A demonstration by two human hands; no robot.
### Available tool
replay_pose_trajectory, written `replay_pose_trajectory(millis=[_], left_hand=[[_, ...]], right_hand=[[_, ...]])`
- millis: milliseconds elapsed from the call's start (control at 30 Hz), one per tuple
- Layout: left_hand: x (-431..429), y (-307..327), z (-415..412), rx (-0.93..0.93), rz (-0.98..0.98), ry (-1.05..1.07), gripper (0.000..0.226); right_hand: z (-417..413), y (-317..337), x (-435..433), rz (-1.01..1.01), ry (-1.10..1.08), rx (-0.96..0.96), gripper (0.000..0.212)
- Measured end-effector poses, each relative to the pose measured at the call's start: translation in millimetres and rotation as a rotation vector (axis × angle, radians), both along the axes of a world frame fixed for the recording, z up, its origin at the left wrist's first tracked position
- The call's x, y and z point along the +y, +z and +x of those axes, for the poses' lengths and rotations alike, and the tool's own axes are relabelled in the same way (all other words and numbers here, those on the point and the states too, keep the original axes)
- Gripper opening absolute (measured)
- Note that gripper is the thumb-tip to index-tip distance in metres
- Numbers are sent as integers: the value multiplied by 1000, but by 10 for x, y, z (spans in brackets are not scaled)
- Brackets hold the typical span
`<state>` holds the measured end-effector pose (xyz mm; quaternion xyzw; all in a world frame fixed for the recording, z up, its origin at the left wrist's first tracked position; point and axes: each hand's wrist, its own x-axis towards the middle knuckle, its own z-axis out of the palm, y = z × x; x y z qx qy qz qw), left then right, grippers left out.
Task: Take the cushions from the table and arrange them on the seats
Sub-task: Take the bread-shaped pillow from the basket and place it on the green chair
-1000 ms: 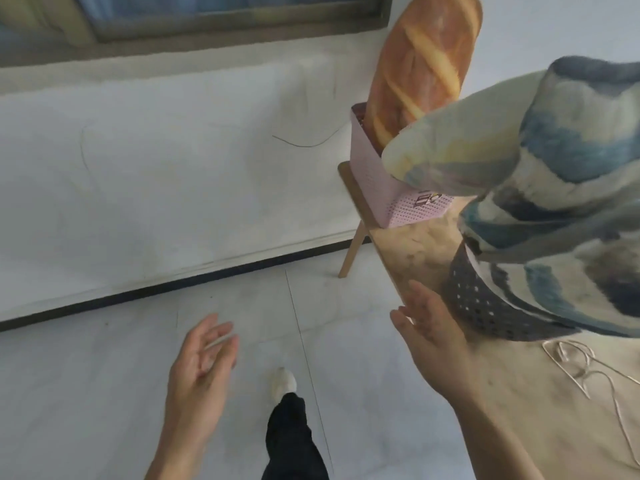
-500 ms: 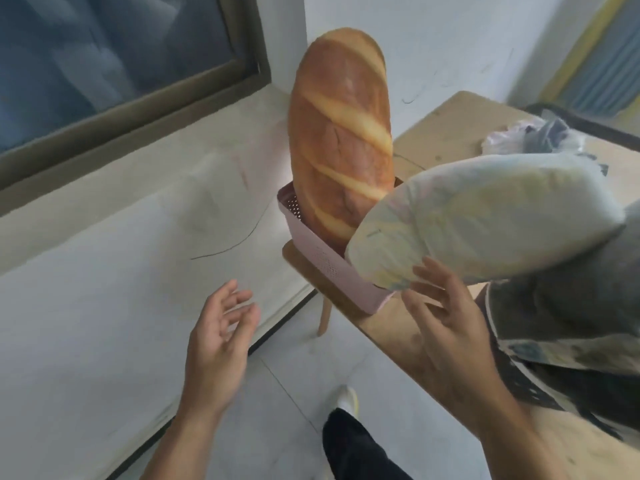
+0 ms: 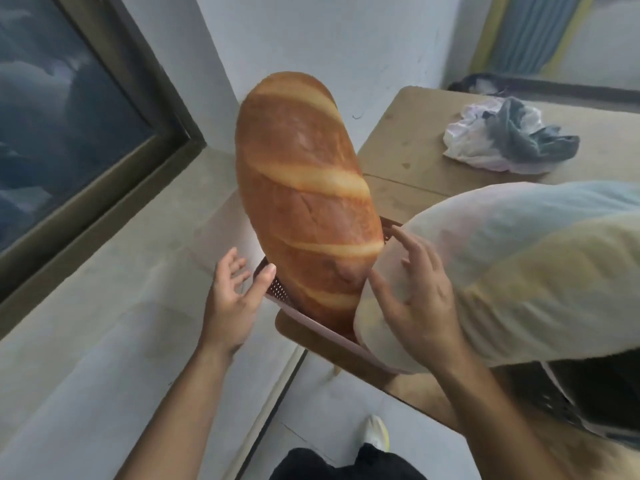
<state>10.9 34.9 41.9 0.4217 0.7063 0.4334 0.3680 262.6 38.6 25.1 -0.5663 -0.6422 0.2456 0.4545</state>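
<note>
Fingers of both hands, spread and empty, have closed in around the bread cushion (image 3: 304, 199), left hand (image 3: 230, 299) nearer its basket (image 3: 277, 289).

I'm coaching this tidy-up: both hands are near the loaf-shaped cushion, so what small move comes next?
Probably close both hands on the brown loaf-shaped cushion. It stands upright in the pink perforated basket, with the open left hand and open right hand flanking its lower end, neither gripping yet.
</note>
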Motion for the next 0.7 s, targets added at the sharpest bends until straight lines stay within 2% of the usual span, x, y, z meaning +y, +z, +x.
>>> replay_pose_trajectory(millis=[100, 167, 233, 300, 400, 433, 567, 700], left_hand=[[496, -74, -57, -65, -30, -28, 118], [814, -163, -76, -93, -25, -44, 133], [1078, -261, -41, -198, -27, -63, 148], [1206, -318, 28, -291, -54, -88, 152], [1279, -421, 25, -335, -45, -117, 156], [1310, -467, 2, -336, -36, -133, 153], [1274, -404, 17, -333, 16, -270, 115], [1222, 112, 52, -199, 306, -290, 103]], right_hand=[[50, -177, -11, -80, -42, -155, 76], [44, -370, 21, -123, -50, -357, 84], [-6, -496, 56, -144, -55, -599, 86], [-93, -523, 55, -179, -58, -771, 88], [-168, -605, 49, -232, -70, -880, 90], [-184, -634, 62, -231, -80, -894, 90], [-261, -754, 127, -220, -108, -992, 90], [-386, -963, 172, -248, -73, -1073, 92]])
